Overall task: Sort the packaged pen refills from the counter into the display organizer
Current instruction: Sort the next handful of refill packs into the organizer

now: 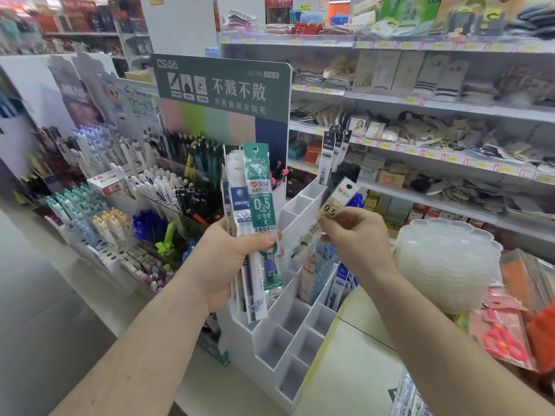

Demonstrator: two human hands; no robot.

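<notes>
My left hand (pixel 223 259) grips a bundle of packaged pen refills (pixel 253 205) upright; a green-and-white 0.5 mm pack is in front. My right hand (pixel 354 238) pinches a single beige refill pack (pixel 333 210) marked 0.5, tilted, above the white display organizer (pixel 288 349). The organizer's near compartments hold nothing. Blue and beige refill packs (pixel 322 274) stand in its middle compartments, and black-and-white packs (pixel 333 151) stand at its far end.
A pen display stand (pixel 144 199) with a green sign fills the left. Store shelves (pixel 435 100) run along the right. A stack of translucent scalloped trays (pixel 444 262) and packaged pink scissors (pixel 504 340) sit on the counter (pixel 354 370) to the right.
</notes>
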